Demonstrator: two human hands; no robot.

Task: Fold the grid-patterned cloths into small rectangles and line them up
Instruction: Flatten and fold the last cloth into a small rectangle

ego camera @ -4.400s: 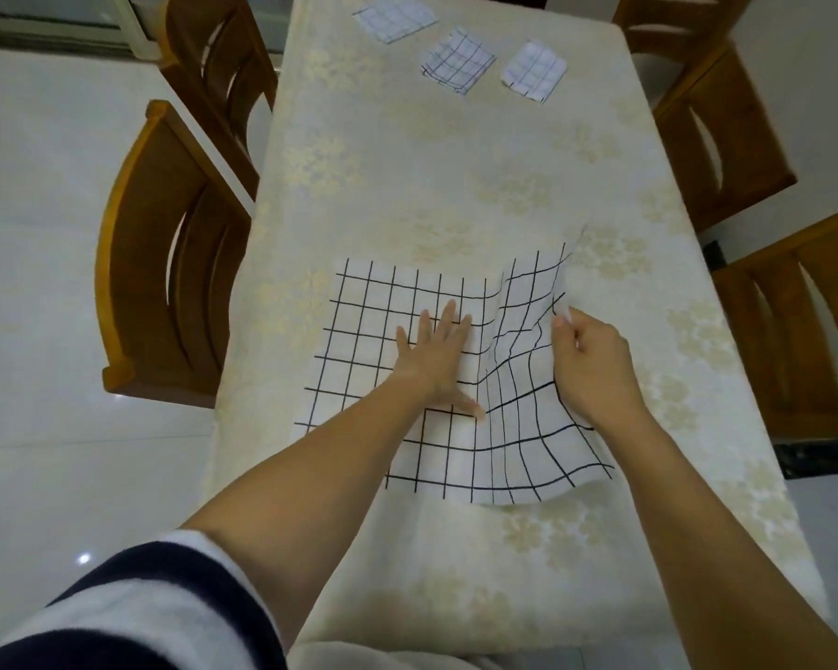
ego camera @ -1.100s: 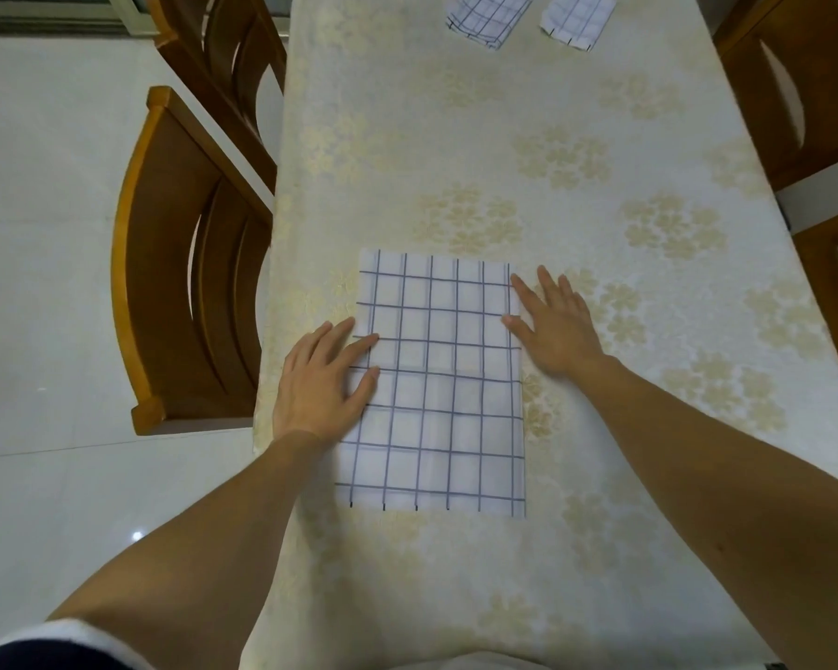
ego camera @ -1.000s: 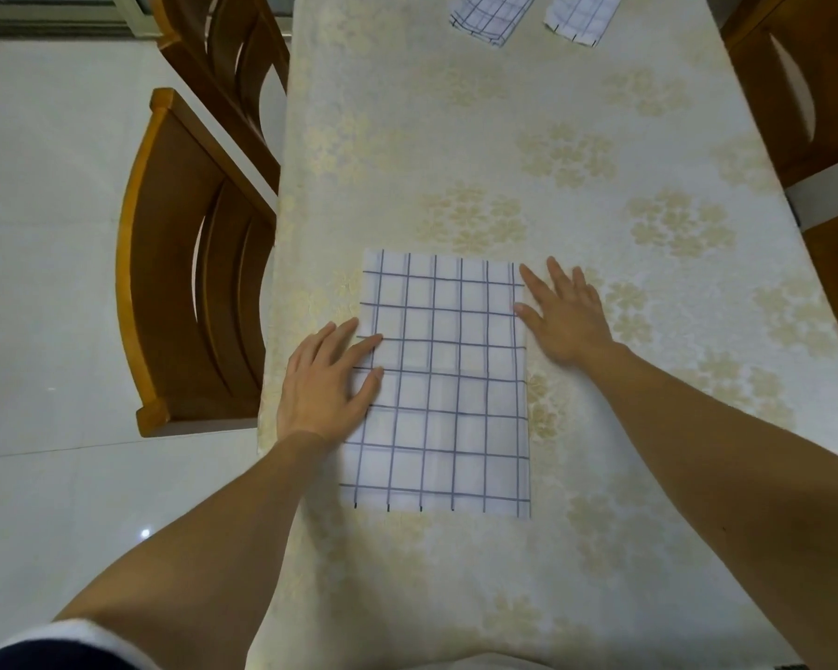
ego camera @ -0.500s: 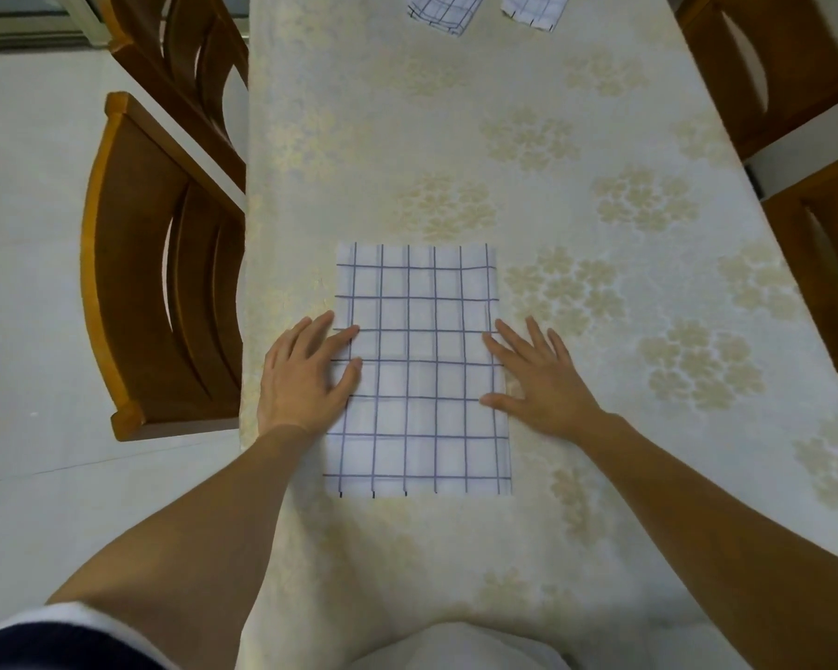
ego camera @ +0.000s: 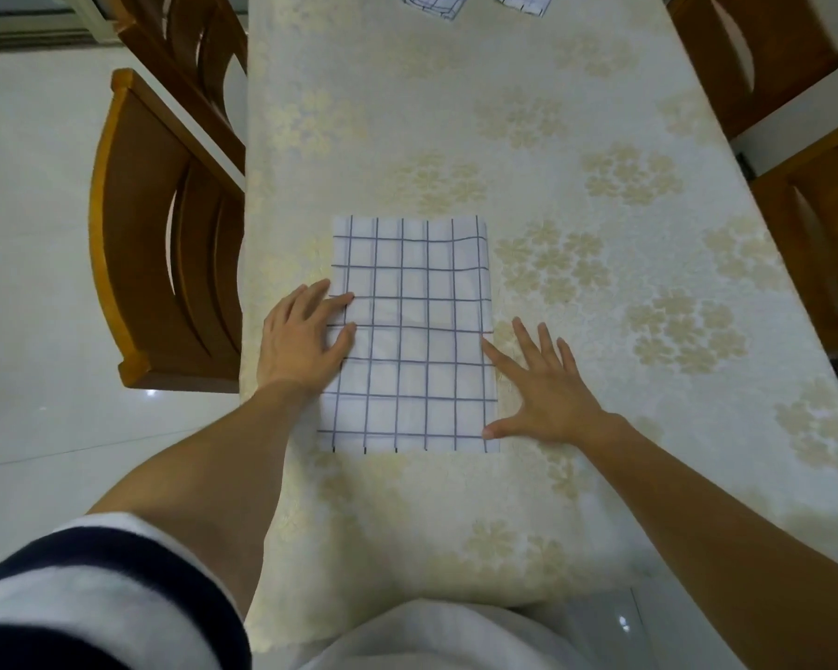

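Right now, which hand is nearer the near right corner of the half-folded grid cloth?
Right. The right hand lies flat beside the right edge of the grid cloth, thumb tip close to that corner; the left hand rests on its left edge, farther up the table.

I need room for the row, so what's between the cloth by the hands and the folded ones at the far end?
Only bare flowered tablecloth lies between the cloth and the two folded cloths, in the head view.

Left hand point(ego camera: 306, 338) and right hand point(ego camera: 550, 386) lie flat, fingers spread.
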